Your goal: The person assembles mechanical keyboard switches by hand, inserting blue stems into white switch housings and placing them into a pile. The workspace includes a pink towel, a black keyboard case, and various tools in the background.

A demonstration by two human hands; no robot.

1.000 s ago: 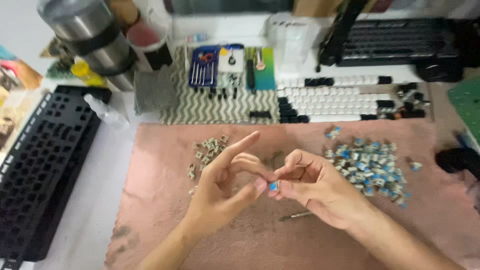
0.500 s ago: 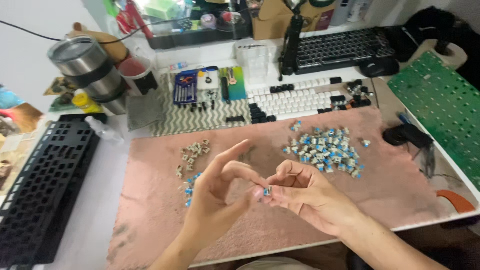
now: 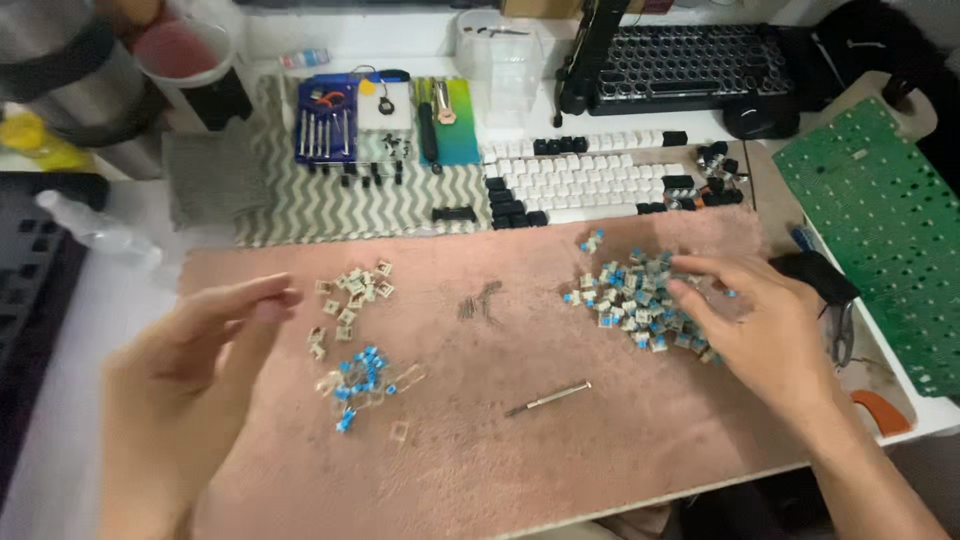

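Note:
My right hand (image 3: 752, 318) rests palm-down on a heap of blue-stemmed key switches (image 3: 640, 295) at the right of a pink mat (image 3: 500, 450), fingertips among them; whether it grips one I cannot tell. My left hand (image 3: 185, 375) hovers over the mat's left edge, fingers loosely together, holding nothing. Just right of it lie pale switch housings (image 3: 352, 290) and a scatter of blue stems and clear tops (image 3: 362, 385). A thin metal tool (image 3: 548, 398) lies on the mat between the hands, with small springs (image 3: 480, 300) above it.
Rows of white and black keycaps (image 3: 590, 180) sit behind the mat. A screwdriver set (image 3: 325, 122) lies on a zigzag cloth. A green circuit board (image 3: 880, 210) is at the right, a black keyboard frame (image 3: 30, 290) at the left, another keyboard (image 3: 690, 65) far back, cups (image 3: 190, 60) top left.
The hands were together at mid-mat pinching a blue switch. They have parted: the right went to the switch heap, the left drew back to the left edge.

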